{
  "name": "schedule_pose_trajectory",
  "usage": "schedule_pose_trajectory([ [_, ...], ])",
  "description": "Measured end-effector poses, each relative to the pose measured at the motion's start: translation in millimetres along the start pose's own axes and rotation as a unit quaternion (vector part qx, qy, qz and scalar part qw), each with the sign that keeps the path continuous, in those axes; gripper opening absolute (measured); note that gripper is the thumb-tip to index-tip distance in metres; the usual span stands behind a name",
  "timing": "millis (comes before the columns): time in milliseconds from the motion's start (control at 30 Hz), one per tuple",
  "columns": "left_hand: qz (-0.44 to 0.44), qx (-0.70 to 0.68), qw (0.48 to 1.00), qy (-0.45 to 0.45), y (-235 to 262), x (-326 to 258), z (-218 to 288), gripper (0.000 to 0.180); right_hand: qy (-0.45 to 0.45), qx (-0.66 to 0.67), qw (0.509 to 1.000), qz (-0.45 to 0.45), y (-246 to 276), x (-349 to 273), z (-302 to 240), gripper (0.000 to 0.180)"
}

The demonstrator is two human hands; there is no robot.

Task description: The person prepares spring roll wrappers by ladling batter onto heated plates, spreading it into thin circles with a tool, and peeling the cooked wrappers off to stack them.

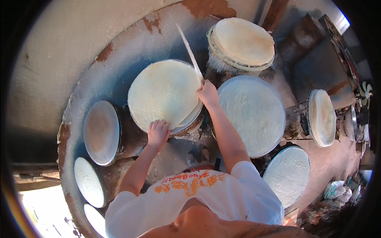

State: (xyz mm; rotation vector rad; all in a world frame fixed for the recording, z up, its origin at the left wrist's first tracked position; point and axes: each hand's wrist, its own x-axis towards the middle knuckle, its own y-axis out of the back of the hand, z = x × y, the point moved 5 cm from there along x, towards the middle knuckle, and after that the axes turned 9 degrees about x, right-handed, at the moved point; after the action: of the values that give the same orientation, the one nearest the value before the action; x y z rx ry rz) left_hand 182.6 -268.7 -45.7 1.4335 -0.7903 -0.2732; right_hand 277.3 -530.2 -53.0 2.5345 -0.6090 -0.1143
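Note:
A large, thin, pale round flatbread [164,93] lies on a round griddle [189,126] in front of me. Its lower right edge sits askew, so a strip of the griddle's rim shows there. My left hand [158,133] is at the flatbread's near edge, fingers curled together over it; the thumb's grip is partly hidden. On the right side of the same griddle, my right hand [208,95] is closed round the near end of a long, narrow, flat stick [189,48]. The stick points up and away to the left, beyond the flatbread's far right edge.
A wide griddle [252,115] coated white stands close at right. Behind it, a stack of flatbreads [243,41] rests on a round rack; another stack [322,118] is farther right. A bare-looking griddle [101,133] and a white-coated one [89,181] stand left. Another [286,176] is lower right.

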Motion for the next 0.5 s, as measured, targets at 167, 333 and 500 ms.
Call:
schedule_pose_trajectory([
  [167, 0.081, -0.036, 0.993, -0.077, 3.5, 13.4, -1.7, 0.015, 0.007, -0.018, 1.0, 0.001, 28.9, 5.3, 8.5, 0.028],
  [333, 0.133, -0.056, 0.988, -0.051, 34.8, 40.3, -18.9, 0.012, 0.002, -0.002, 0.999, -0.04, 53.7, 1.5, 10.4, 0.027],
  [500, 0.146, -0.096, 0.985, -0.01, 63.6, 86.3, -58.9, 0.009, 0.076, 0.059, 0.992, -0.08, 46.7, 24.5, -12.3, 0.032],
])
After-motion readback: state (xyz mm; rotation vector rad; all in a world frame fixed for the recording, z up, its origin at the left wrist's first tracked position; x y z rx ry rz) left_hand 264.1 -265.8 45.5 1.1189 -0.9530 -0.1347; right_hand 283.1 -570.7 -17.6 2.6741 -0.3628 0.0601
